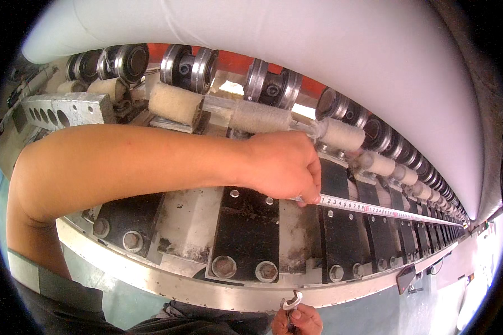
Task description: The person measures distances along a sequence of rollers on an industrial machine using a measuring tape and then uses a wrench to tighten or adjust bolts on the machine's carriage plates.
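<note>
My left arm reaches across the machine from the left. My left hand [288, 164] is closed, its fingertips pinching the near end of a white tape measure [385, 211]. The tape is stretched over a row of black plates toward the far right, where its other end is too small to make out. At the bottom edge, my right hand [304, 322] is wrapped round a metal open-end wrench [292, 300], with the jaw pointing up. The rest of the wrench is hidden by the fingers and the picture edge.
Bolted black plates [246, 229] line a metal rail [167, 285] in front of me. Behind them run fuzzy beige rollers [176, 105] and steel wheels [189, 68]. A large white fabric roll [296, 33] overhangs the back. A perforated metal bracket [78, 109] stands at left.
</note>
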`<state>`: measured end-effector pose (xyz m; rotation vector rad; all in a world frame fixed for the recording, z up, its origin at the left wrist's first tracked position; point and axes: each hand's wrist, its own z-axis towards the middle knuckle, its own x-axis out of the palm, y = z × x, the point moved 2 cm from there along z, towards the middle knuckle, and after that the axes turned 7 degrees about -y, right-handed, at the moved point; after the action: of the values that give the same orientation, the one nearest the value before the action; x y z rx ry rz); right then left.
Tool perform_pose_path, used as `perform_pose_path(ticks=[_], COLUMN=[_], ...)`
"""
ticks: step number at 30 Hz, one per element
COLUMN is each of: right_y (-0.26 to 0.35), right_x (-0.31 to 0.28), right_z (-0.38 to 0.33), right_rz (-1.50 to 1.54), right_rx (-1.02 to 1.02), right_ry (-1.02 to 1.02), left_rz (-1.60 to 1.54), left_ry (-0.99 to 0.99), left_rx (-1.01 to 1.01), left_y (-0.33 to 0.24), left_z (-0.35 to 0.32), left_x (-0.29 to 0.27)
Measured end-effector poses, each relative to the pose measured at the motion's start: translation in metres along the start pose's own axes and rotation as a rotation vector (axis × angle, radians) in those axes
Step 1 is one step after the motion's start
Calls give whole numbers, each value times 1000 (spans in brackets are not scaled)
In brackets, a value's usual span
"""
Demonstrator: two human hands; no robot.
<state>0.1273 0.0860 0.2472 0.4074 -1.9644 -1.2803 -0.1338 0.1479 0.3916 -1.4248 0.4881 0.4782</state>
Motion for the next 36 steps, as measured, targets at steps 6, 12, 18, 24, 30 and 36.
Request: perform_pose_path(ticks=[6,12,18,24,30,36], right_y=[0,-1,-9,-8,-6,-5], right_x=[2,0,-8,-7,-5,-4], right_z=[0,1,2,4,4,4], right_rz=[-20,-15,-35,-5,-4,-13], right_rx=[1,6,-8,5,15,27], right_ry=[-29,-40,-46,-28,-24,-39], left_rz=[14,1,7,12,22,10], left_ry=[-2,1,18,-3,-1,-4], left_rx=[16,6,-11,9,20,24], left_y=[-1,1,1,0,1,1], left_z=[0,1,1,0,0,0], left_x=[0,1,0,0,0,0])
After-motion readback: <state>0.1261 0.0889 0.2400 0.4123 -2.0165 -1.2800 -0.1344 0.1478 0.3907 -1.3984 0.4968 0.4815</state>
